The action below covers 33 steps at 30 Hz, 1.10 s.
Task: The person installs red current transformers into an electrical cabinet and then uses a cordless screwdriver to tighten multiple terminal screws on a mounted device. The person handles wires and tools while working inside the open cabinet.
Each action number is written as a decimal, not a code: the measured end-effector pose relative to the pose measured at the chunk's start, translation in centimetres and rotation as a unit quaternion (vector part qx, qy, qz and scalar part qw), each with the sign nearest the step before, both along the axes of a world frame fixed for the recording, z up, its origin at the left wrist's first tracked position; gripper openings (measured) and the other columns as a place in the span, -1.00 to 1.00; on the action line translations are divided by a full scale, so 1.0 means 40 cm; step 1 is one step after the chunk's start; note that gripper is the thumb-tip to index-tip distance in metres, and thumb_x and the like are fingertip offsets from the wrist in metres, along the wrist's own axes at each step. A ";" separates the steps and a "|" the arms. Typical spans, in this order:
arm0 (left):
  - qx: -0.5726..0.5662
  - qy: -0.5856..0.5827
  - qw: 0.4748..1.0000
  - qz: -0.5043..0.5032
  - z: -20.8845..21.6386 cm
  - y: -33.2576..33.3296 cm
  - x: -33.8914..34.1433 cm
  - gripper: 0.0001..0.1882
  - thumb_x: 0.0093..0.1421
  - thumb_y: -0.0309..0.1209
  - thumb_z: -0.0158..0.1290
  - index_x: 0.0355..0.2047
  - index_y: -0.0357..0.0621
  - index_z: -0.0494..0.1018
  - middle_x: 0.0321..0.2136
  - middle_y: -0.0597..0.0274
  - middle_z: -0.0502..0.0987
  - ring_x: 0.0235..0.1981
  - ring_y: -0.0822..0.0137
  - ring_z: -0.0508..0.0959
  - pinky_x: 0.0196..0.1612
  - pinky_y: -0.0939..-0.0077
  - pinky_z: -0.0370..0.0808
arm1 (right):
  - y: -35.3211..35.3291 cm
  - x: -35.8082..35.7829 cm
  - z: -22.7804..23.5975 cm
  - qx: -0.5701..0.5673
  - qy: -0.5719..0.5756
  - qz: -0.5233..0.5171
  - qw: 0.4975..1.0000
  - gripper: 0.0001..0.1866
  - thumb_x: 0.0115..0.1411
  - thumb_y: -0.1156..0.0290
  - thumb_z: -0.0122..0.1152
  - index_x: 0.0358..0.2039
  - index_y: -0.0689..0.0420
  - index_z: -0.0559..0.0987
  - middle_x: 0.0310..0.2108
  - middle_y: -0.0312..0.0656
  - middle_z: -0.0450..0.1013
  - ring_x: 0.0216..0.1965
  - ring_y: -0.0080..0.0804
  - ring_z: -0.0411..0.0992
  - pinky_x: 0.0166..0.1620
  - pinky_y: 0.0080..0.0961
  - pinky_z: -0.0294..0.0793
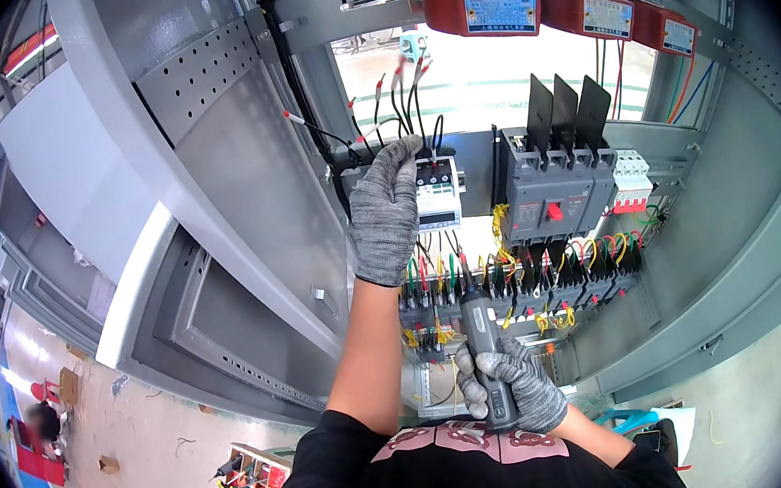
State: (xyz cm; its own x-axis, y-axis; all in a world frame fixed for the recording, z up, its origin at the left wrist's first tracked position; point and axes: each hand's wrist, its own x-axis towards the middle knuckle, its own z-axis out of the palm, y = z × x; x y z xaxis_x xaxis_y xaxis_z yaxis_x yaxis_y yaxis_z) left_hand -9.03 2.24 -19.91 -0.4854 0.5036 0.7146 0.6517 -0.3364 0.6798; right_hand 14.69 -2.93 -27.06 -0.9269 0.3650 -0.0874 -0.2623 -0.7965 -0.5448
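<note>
My left hand [387, 213], in a grey knit glove, reaches up to a small white modular electrical device [439, 204] on a rail. Its fingers are closed at the device's top, on a black wire [415, 104] among several with red end sleeves; the fingertips partly hide the grip. Lower down, my right hand [525, 384], gloved alike, is wrapped round a dark grey electric screwdriver [483, 330]. The screwdriver stands nearly upright, bit upward, below the device. Beside the device sits a large grey circuit breaker [555, 190] with a red knob and black barrier plates.
Grey cabinet walls [233, 156] close in on both sides. Red transformers [482, 8] hang along the top rail. A row of terminals [552, 288] with coloured wires crosses below. A toolbox [254, 485] stands on the floor at left, and a person [44, 423] is farther off.
</note>
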 end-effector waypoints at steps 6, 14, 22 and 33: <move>0.002 -0.026 1.000 -0.010 0.024 0.039 -0.011 -0.66 0.29 -0.50 -0.06 0.06 -0.27 0.38 -0.06 0.11 0.53 -0.15 0.42 0.54 -0.03 0.59 0.44 | 0.009 0.053 -0.050 -0.016 0.007 0.104 0.994 -0.61 0.18 0.40 0.19 -0.02 0.14 0.31 -0.39 -0.15 0.40 -0.53 -0.36 0.45 -0.48 -0.40 0.52; 0.040 -0.123 0.980 -0.153 0.141 0.037 0.006 -0.68 0.33 -0.45 -0.12 0.06 -0.26 0.37 -0.15 0.14 0.56 -0.31 0.55 0.51 -0.24 0.72 0.46 | 0.059 0.089 -0.046 -0.009 0.004 0.119 0.993 -0.25 0.17 0.40 0.19 0.30 -0.09 0.04 -0.35 -0.19 0.34 -0.46 -0.42 0.41 -0.44 -0.43 0.51; 0.051 -0.233 0.947 -0.214 0.097 -0.014 0.048 -0.77 0.27 -0.38 0.04 -0.14 -0.27 0.46 -0.22 0.10 0.56 -0.35 0.49 0.53 -0.25 0.62 0.51 | 0.092 0.097 -0.056 -0.022 -0.013 0.120 0.992 -0.63 0.15 0.32 0.22 -0.10 0.19 0.36 -0.39 -0.24 0.34 -0.47 -0.47 0.41 -0.44 -0.46 0.54; -0.011 -0.418 0.881 -0.221 -0.046 -0.064 0.120 -0.59 0.07 -0.53 0.21 -0.05 -0.19 0.41 -0.28 0.24 0.56 -0.31 0.50 0.54 -0.28 0.68 0.51 | 0.100 0.084 -0.047 -0.016 0.010 0.117 0.993 -0.56 0.18 0.34 0.18 0.03 0.07 0.27 -0.39 -0.23 0.33 -0.48 -0.46 0.42 -0.47 -0.49 0.57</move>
